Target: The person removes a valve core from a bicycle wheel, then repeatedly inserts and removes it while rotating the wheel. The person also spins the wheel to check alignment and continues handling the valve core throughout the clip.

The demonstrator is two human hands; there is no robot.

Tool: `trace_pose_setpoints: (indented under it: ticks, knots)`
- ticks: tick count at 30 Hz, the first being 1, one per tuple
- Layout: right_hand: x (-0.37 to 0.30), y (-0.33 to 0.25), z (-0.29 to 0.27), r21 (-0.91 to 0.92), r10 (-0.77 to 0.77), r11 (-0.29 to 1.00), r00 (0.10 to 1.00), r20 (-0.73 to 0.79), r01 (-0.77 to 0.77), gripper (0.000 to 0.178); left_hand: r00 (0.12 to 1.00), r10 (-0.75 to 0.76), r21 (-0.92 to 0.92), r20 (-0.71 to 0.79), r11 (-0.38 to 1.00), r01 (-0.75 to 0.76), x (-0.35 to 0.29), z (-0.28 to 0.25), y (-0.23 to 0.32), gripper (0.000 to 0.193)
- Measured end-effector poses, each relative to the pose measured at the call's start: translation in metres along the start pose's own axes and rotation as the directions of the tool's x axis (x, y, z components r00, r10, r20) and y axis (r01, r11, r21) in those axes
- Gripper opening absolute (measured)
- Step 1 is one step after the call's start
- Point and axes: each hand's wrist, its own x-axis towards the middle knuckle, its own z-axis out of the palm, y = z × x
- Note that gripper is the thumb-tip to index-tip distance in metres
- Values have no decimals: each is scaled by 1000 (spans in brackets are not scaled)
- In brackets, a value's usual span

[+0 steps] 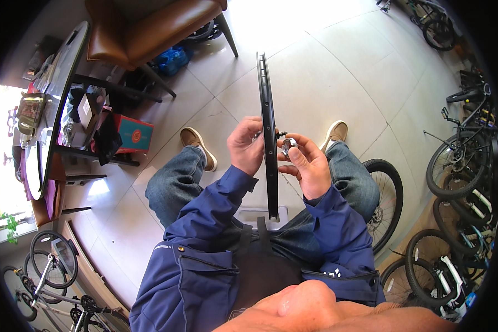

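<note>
A black bicycle rim stands upright in front of me, seen edge-on, with small holes along its outer face and no tyre. Whether spokes fill it cannot be seen from here. On its right side, the thumb and fingers of my right hand grip a shiny silver metal part that looks like a hub. A short dark axle end sticks out beside it. My left hand is closed at the rim's left side. Its fingertips pinch at the middle, partly behind the rim, so what they hold is hidden.
My knees are spread around the rim, above a white stool-like edge. A bicycle wheel lies near my right leg. Several bicycles line the right side. At left are a glass table, a red-and-teal box and a brown chair.
</note>
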Motion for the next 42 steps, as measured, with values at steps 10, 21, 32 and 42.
trace_pose_setpoints:
  ticks: [10, 21, 32, 42]
  knots:
    - [-4, 7, 5, 51, 48, 997, 994, 94, -53, 47, 991, -7, 77, -136, 997, 18, 8, 2, 5, 9]
    - [-6, 12, 15, -203, 44, 979, 974, 220, 1, 58, 989, 51, 85, -137, 996, -40, 18, 6, -2, 13]
    - [-11, 4, 18, -197, 100, 979, 972, 212, -58, 50, 1000, -9, 44, 27, 999, 7, 24, -4, -7, 13]
    - [-10, 13, 18, -227, 74, 974, 973, 221, -23, 46, 993, -119, -143, 3, 983, 118, 19, -1, -6, 10]
